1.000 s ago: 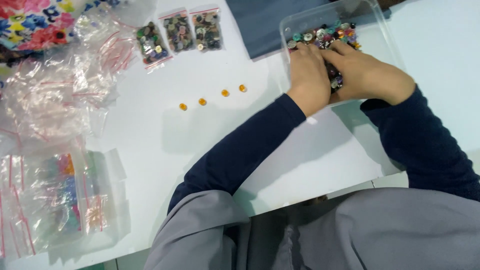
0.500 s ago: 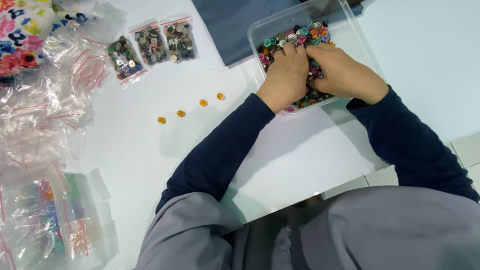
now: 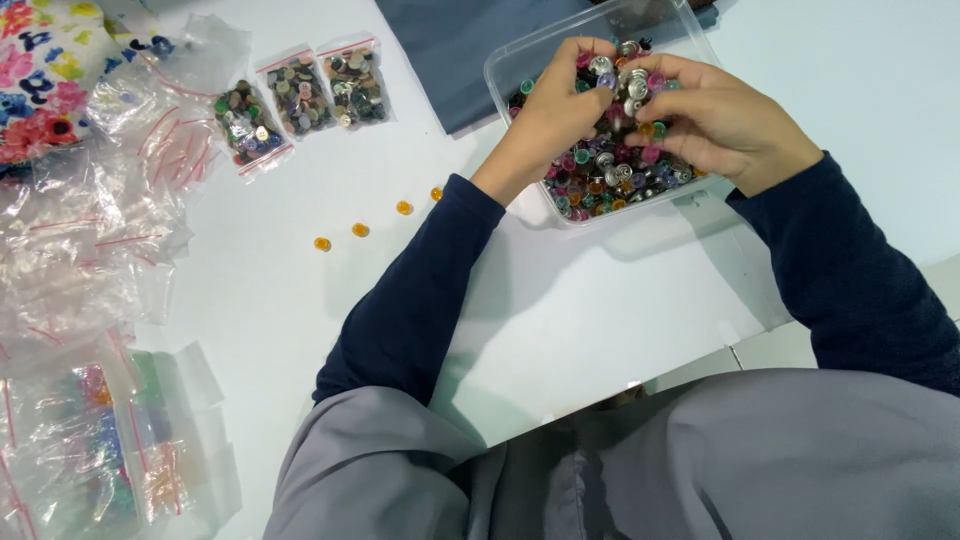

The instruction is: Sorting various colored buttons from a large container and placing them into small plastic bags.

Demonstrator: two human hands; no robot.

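A clear plastic box (image 3: 520, 68) full of mixed colourful and silver buttons (image 3: 600, 175) stands on the white table (image 3: 620, 310) in front of me. Both my hands are inside it, their fingertips nearly meeting over the pile. My left hand (image 3: 550, 115) is curled, its fingers closed among buttons at the far side. My right hand (image 3: 722, 122) is curled too, pinching silver buttons at its fingertips. Several orange buttons (image 3: 360, 230) lie in a slanted row on the table, left of my left sleeve.
Three small zip bags of sorted buttons (image 3: 298, 95) lie at the back left. A heap of empty clear zip bags (image 3: 85, 250) covers the left side, with a flowered cloth (image 3: 40, 80) behind. A grey-blue cloth (image 3: 450, 50) lies beyond the box.
My hands have risen from lying flat on the pile to curled, fingertips gathered over the buttons. The view has shifted, so everything sits lower in the frame.
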